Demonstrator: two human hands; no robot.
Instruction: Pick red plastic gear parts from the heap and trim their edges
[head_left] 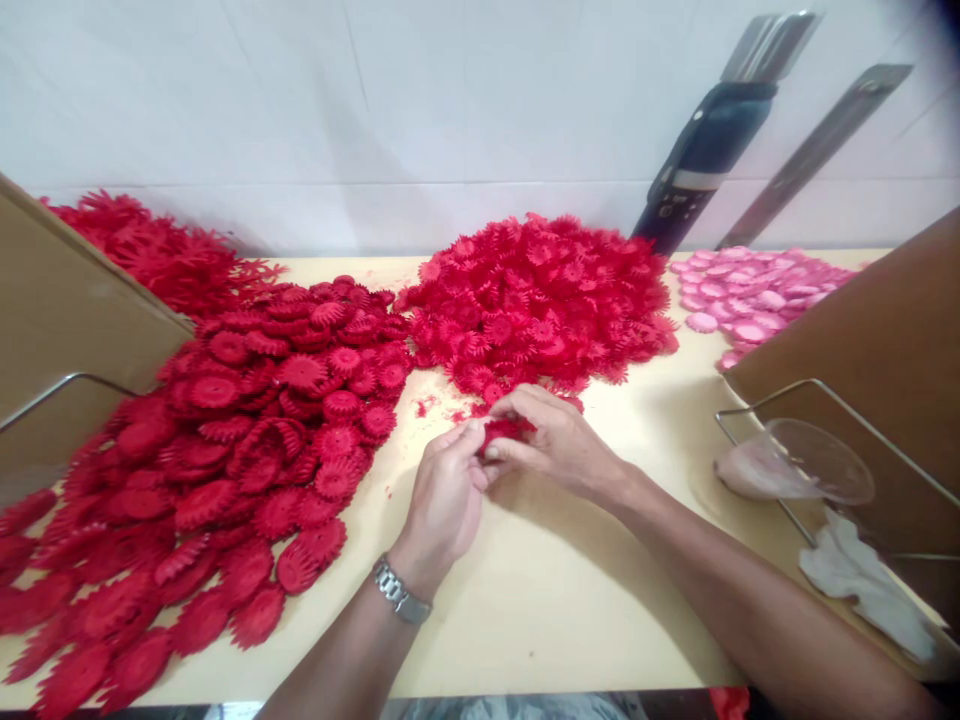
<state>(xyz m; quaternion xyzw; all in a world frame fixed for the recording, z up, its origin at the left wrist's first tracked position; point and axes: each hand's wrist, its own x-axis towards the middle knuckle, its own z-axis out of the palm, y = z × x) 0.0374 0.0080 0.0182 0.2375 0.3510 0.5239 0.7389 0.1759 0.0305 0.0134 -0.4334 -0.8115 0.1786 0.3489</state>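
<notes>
My left hand (442, 495) and my right hand (559, 440) meet at the middle of the pale table (555, 600). Both pinch one small red plastic flower piece (504, 430) between their fingertips. A metal watch (401, 592) sits on my left wrist. Just beyond my hands lies a heap of small red flower pieces (540, 300). To the left spreads a large pile of flat red petal discs (225, 460), touching nothing I hold.
More red leafy pieces (150, 245) lie at the back left behind a cardboard panel (67, 320). Pink discs (750, 295) lie back right. A cardboard panel with wire frame (862, 400), clear plastic bag (795, 465) and white cloth (862, 580) stand right. A dark tool (705, 150) leans on the wall.
</notes>
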